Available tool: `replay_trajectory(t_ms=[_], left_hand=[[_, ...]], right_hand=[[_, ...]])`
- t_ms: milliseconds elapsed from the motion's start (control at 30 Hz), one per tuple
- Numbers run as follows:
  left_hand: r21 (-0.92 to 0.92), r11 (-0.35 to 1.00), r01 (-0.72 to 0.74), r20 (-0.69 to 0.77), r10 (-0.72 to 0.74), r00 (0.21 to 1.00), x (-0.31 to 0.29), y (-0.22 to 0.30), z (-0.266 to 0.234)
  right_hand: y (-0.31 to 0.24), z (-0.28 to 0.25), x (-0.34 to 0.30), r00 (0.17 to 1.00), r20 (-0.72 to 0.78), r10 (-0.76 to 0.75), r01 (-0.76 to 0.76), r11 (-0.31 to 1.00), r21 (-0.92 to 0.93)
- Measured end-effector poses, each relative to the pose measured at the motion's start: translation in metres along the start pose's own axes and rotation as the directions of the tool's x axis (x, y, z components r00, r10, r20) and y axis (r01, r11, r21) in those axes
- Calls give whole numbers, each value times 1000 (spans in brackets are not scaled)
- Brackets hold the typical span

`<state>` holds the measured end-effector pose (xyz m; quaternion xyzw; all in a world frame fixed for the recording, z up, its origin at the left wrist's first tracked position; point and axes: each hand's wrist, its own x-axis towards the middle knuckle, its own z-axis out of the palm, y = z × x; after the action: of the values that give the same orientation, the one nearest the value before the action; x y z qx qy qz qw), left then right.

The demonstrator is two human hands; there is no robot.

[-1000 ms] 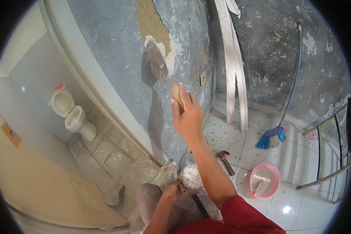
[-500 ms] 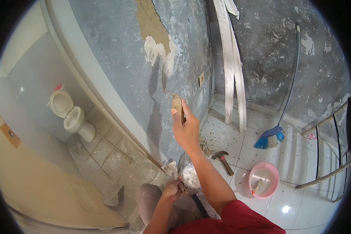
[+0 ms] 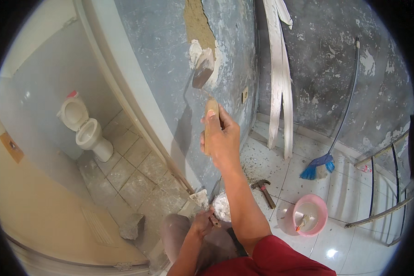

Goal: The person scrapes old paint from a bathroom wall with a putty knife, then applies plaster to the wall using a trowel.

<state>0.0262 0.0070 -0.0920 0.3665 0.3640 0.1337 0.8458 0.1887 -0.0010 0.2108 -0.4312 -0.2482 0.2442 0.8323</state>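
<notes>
My right hand (image 3: 221, 137) is raised and shut on the wooden handle of a trowel (image 3: 203, 70). The trowel's blade lies against a white plaster patch (image 3: 197, 48) on the grey wall (image 3: 161, 60), just below a bare brown area. My left hand (image 3: 201, 221) is down near my knee, shut on a thin tool next to a container of white plaster (image 3: 222, 207). Both forearms come in from the lower edge, the right one in a red sleeve.
A toilet (image 3: 85, 129) stands in the tiled room at left. On the floor lie a hammer (image 3: 263, 189), a pink bucket (image 3: 310, 221), a blue broom (image 3: 318, 168) and a rubble chunk (image 3: 132, 226). White strips (image 3: 280, 78) lean in the corner. A metal rack (image 3: 386, 184) is at right.
My right hand has dropped a little and then pushed the trowel back up against the white patch. The left hand has stayed by the plaster container.
</notes>
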Motion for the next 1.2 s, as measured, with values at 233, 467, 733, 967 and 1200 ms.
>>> replay_trajectory(t_ms=[233,467,733,967,1200], left_hand=[[-82,997,1,36,2,999,-10,4,9],[-154,988,-34,11,36,999,-18,7,25],[-31,999,-16,-53,14,999,-20,13,36],[-150,989,15,52,-7,999,-9,1,25],[-166,986,-2,12,4,1000,-7,-1,26]], right_hand=[[-10,10,7,998,30,-62,62,998,18],[-5,6,3,991,17,-135,136,988,-74],[17,-8,-7,974,70,-214,224,952,-210],[8,-20,21,966,-17,-257,250,951,-180],[19,-24,21,966,76,-248,259,935,-242]])
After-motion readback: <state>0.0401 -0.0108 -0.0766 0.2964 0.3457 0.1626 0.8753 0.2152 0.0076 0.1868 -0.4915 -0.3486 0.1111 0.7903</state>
